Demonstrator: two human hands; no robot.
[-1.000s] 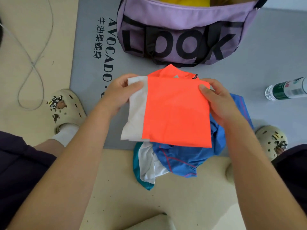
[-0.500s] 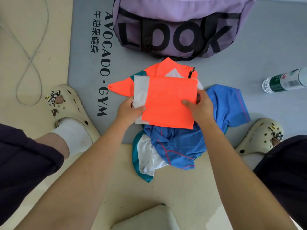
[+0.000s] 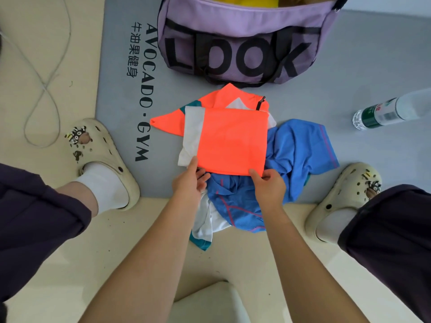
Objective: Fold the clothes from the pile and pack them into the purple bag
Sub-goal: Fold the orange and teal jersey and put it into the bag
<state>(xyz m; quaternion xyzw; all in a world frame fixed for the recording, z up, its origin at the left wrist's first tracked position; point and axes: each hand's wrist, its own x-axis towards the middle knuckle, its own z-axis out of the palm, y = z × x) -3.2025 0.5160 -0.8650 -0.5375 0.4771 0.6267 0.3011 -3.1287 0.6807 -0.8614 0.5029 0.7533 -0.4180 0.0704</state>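
A folded orange and white garment lies on top of the clothes pile on the grey mat. My left hand pinches its near left corner, and my right hand pinches its near edge further right, thumb on top. Under it lie a crumpled blue garment and a white and teal garment. The purple bag, printed LOOK, stands open just beyond the pile with something yellow inside.
A plastic water bottle lies on the mat at the right. My feet in cream clogs flank the pile. A grey cable loops on the beige floor at the left. A pale block sits between my knees.
The orange garment went from held up to lying on the pile. Both hands slid from its side edges down to its near edge.
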